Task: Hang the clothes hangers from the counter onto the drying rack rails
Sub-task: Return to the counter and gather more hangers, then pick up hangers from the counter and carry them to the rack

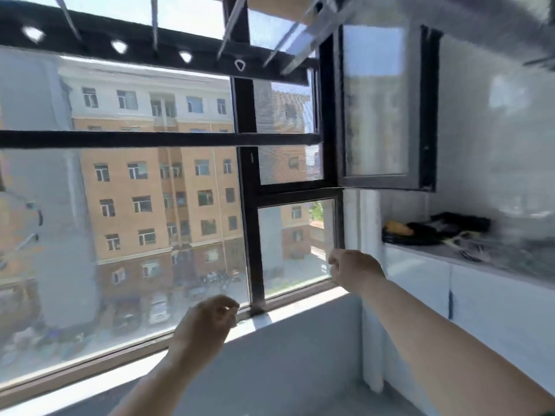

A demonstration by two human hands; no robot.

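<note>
Holds left hand (207, 322) and right hand (354, 270) up, fingers loosely curled, empty; has dark tangled hangers (435, 231) heaped on smooth pale worktop (426, 250).

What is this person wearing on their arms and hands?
Nothing much: the left hand and right hand are bare, with no gloves, and no rings or watch that I can make out. The left forearm and right forearm are uncovered. A dark green sliver at the bottom right corner may be a sleeve edge.
</note>
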